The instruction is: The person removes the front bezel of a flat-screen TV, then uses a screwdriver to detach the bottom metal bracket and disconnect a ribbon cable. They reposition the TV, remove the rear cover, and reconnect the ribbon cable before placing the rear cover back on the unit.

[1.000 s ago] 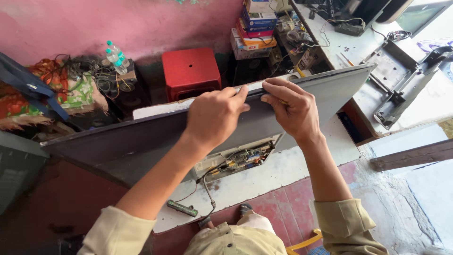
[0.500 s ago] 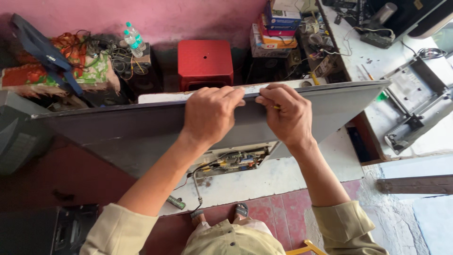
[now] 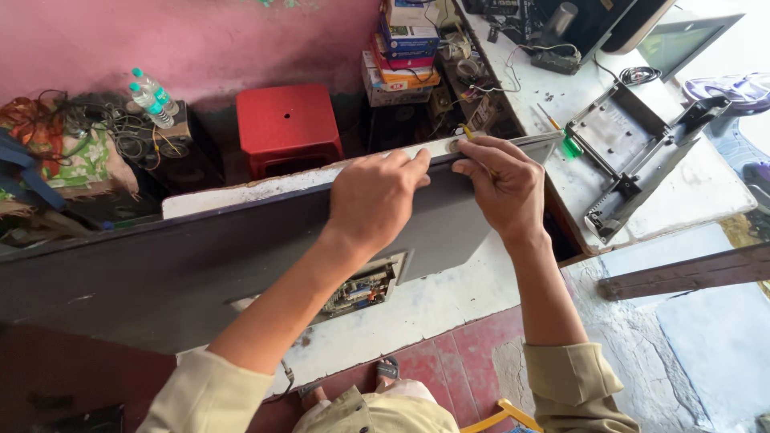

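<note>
Big flat dark panel (image 3: 200, 265) stands on edge on the white tabletop (image 3: 433, 305), centre scene; it could tip or slide if grip slackens. Left hand (image 3: 373, 200) and right hand (image 3: 501, 184) both clamp its top edge, and the exposed circuit board (image 3: 357, 290) could get knocked.

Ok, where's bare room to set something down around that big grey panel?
Bare white board lies below the grey panel, beside the exposed circuit board. The red stool top is bare. The white bench is open right of the metal bracket. Crowded: the wires and bottles corner, and the box stack.
</note>
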`<action>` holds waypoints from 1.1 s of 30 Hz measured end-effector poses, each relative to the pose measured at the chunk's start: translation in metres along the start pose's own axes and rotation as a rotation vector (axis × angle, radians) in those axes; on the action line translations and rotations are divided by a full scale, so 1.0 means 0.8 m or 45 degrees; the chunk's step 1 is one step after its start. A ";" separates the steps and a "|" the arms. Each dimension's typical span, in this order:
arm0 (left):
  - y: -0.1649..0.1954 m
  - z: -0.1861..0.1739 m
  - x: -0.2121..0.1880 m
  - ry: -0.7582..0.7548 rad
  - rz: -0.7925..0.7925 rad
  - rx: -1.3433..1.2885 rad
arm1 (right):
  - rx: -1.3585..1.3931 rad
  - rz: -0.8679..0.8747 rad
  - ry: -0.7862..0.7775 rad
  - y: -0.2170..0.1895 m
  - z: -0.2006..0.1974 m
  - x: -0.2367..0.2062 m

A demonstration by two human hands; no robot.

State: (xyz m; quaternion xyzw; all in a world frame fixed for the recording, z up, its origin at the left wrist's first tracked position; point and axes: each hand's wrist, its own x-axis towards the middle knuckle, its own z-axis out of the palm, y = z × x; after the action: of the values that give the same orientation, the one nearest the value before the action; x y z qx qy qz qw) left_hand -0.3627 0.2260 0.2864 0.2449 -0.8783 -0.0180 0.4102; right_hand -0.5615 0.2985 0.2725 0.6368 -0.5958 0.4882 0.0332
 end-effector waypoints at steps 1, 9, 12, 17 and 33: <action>0.000 0.007 0.002 -0.029 -0.030 -0.010 | 0.002 -0.017 0.010 0.001 0.002 0.000; -0.001 0.008 0.010 -0.208 -0.169 -0.065 | 0.094 -0.027 -0.164 0.013 -0.011 0.028; 0.005 0.000 0.026 -0.551 -0.433 -0.055 | 0.170 0.471 -0.412 0.010 -0.024 0.045; -0.005 -0.006 0.061 -0.838 -0.803 -0.380 | 0.120 0.811 -0.611 -0.003 -0.039 0.060; -0.013 0.002 0.062 -0.803 -1.115 -0.670 | 0.193 1.098 -0.528 -0.010 -0.031 0.065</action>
State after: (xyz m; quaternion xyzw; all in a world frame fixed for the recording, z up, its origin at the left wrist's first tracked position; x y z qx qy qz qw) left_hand -0.3870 0.1946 0.3183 0.4571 -0.7411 -0.4739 0.1312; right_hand -0.5793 0.2787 0.3240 0.4162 -0.7624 0.3622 -0.3381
